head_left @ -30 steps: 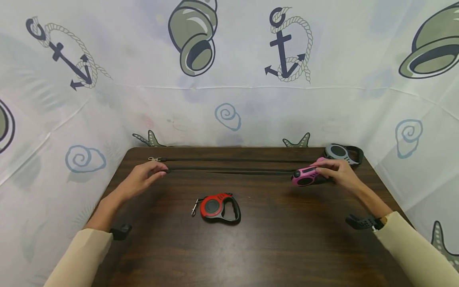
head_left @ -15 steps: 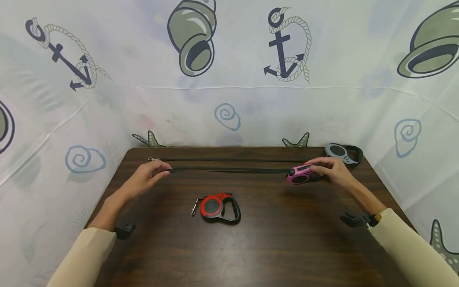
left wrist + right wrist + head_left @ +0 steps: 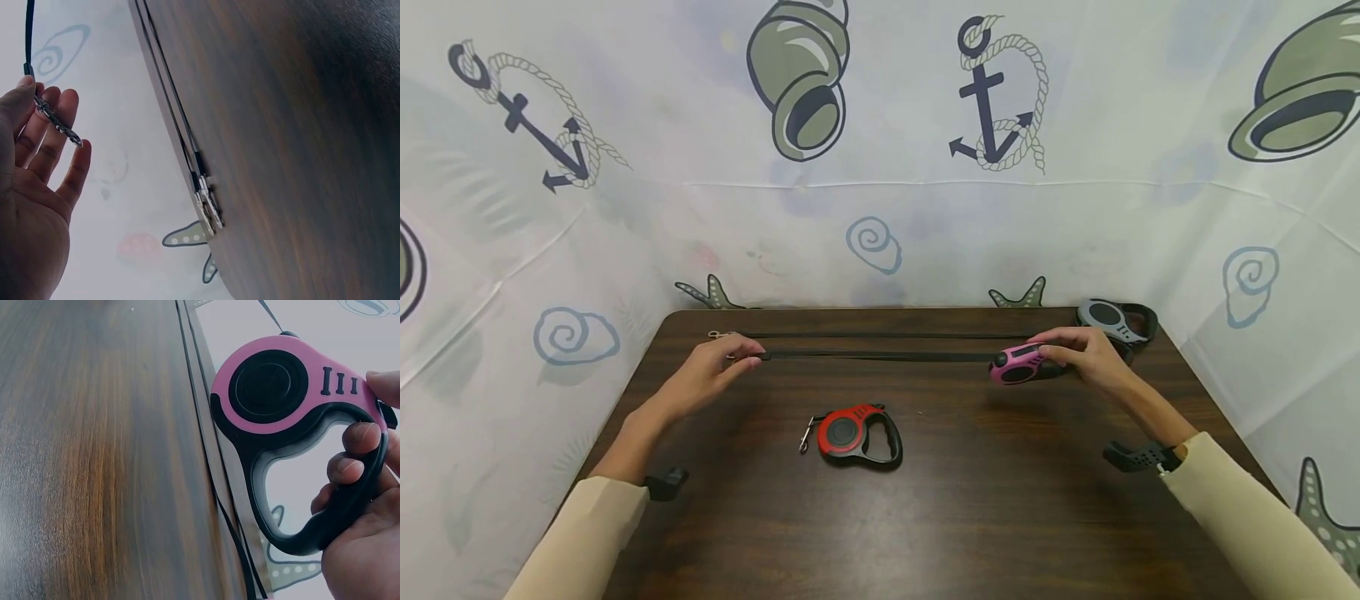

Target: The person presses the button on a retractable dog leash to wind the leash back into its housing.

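Observation:
My right hand (image 3: pixel 1086 354) grips the black handle of a pink retractable dog leash (image 3: pixel 269 384), its fingers curled through the handle loop in the right wrist view. A black cord (image 3: pixel 880 356) stretches leftward from the casing, raised over the table. At its far end my left hand (image 3: pixel 718 362) pinches the black sleeve between thumb and finger. The silver clip (image 3: pixel 57 122) hangs across the fingers in the left wrist view. Nearer the person, a red retractable leash (image 3: pixel 850 435) lies wound in, its metal clip (image 3: pixel 807 435) to its left.
A grey retractable leash (image 3: pixel 1105 315) lies at the back right corner of the brown table (image 3: pixel 970 500). Two extended cords (image 3: pixel 169 87) run along the back edge, their clips (image 3: pixel 209 200) side by side at the left. A patterned white sheet (image 3: pixel 925 242) surrounds the table's back and sides.
My right hand has moved left with the pink leash, and my left hand has shifted slightly right, so the held cord between them is shorter. The red and grey leashes stay put.

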### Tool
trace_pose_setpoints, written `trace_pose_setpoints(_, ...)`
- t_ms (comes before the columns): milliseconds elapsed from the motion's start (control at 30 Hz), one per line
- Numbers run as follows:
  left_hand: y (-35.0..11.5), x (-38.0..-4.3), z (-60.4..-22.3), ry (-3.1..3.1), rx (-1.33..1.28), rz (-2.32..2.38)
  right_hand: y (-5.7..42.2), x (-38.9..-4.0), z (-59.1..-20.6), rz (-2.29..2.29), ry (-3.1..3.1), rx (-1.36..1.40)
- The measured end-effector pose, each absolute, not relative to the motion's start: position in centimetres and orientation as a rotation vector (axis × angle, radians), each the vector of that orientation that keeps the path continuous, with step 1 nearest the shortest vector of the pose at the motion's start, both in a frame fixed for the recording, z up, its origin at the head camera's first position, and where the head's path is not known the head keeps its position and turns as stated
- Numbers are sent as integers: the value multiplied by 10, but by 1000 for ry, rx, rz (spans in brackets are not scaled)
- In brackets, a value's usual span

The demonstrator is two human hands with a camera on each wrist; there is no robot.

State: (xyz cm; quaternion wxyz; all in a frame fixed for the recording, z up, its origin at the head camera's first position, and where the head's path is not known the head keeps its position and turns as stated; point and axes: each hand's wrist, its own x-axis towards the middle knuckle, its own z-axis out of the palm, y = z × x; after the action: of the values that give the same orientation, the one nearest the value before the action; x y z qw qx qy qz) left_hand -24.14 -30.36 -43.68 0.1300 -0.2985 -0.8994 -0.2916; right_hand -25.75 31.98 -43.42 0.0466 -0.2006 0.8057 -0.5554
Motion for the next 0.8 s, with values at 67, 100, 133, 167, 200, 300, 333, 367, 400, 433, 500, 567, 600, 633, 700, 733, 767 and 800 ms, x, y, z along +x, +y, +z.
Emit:
trace_pose_setpoints(67,-302,-241,-435,-2592,-890,-856,319,-258,-435,-1696,2467,-643)
trace_pose_setpoints(100,-301,-241,-435,-2583,-900,-864,318,-258,-436,-1698,2473,-658)
trace_pose_setpoints(133,-300,-241,-434,-2575,-909,-872,317,-259,-436,-1697,2479,-669)
trace_pose_setpoints(167,-300,-240,-434,-2570,-914,-877,316,-259,-436,-1693,2485,-676)
trace_pose_setpoints(200,-299,-240,-433,-2569,-914,-882,316,-259,-436,-1692,2491,-678)
trace_pose_setpoints(300,-298,-240,-433,-2574,-910,-898,313,-258,-436,-1679,2507,-679)
trace_pose_setpoints(333,-297,-240,-433,-2575,-913,-898,313,-258,-435,-1676,2510,-681)
trace_pose_setpoints(367,-297,-240,-433,-2577,-914,-902,312,-258,-435,-1671,2514,-685)
trace_pose_setpoints(400,-296,-240,-433,-2580,-913,-907,312,-258,-435,-1669,2515,-689)
trace_pose_setpoints(433,-296,-240,-434,-2581,-915,-910,311,-258,-435,-1670,2513,-691)
trace_pose_setpoints(500,-295,-240,-434,-2580,-919,-920,310,-258,-435,-1671,2512,-696)
trace_pose_setpoints(567,-293,-240,-433,-2579,-921,-925,309,-258,-434,-1669,2511,-700)
trace_pose_setpoints(600,-292,-240,-433,-2580,-921,-924,308,-258,-434,-1670,2508,-697)
trace_pose_setpoints(633,-291,-240,-433,-2578,-925,-923,308,-258,-434,-1668,2510,-695)
trace_pose_setpoints(700,-289,-241,-433,-2580,-927,-920,306,-258,-434,-1664,2515,-694)
trace_pose_setpoints(733,-289,-241,-433,-2580,-932,-919,306,-259,-434,-1664,2515,-695)
trace_pose_setpoints(767,-288,-241,-433,-2583,-932,-920,306,-259,-435,-1664,2514,-693)
trace_pose_setpoints(800,-288,-242,-433,-2581,-935,-920,305,-259,-435,-1662,2518,-691)
